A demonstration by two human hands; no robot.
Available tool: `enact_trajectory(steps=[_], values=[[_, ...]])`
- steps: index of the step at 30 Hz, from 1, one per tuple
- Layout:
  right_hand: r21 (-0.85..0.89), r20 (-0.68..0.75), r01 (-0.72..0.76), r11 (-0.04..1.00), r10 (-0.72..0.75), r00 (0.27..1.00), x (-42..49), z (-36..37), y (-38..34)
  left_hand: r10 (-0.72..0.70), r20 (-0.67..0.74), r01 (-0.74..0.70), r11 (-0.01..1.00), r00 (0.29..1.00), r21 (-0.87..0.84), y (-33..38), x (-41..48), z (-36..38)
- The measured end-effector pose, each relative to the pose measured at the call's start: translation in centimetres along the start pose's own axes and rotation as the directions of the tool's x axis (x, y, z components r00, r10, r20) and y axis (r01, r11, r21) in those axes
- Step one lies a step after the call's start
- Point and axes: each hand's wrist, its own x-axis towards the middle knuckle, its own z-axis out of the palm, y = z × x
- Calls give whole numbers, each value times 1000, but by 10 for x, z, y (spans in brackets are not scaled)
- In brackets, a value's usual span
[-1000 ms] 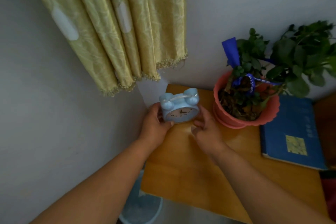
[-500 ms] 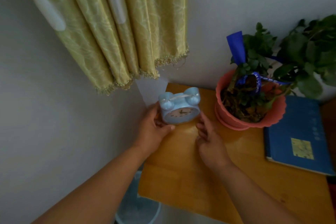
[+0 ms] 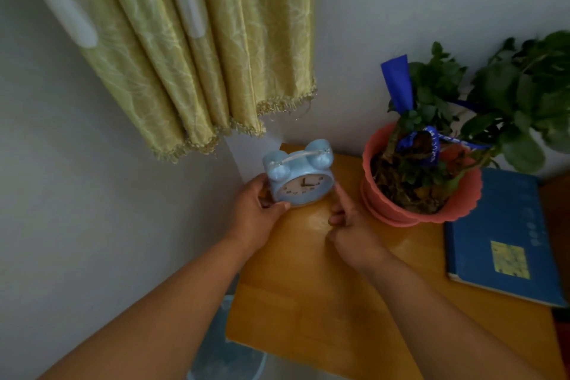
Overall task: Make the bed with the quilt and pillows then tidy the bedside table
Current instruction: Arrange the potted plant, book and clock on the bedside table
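Observation:
A light blue twin-bell alarm clock (image 3: 300, 176) stands at the back left corner of the orange wooden bedside table (image 3: 308, 302), its face turned towards me. My left hand (image 3: 257, 216) grips the clock's left side, thumb on its lower front edge. My right hand (image 3: 351, 225) rests on the tabletop just right of the clock. Its index finger reaches up along the clock's right edge, and the other fingers are loosely curled and hold nothing.
A pink pot (image 3: 388, 210) with a green plant and blue ribbon stands close to the right of the clock. A blue book (image 3: 499, 234) lies at the far right. A yellow curtain (image 3: 200, 55) hangs above the corner. A pale blue bin (image 3: 222, 358) sits below the table's left edge.
The clock stays in the corner, turned slightly. My right hand has drawn back a little from its right side. My left hand keeps its grip.

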Motion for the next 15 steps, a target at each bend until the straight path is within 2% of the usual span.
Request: enact_trajectory(steps=[10,15], values=[[131,17,-63,989,62,998,4,-3,-7,57,-24,-53,986,998,157,4,18,7],[86,34,-50,995,47,998,4,-2,-7,69,-51,-58,979,996,195,4,22,11]])
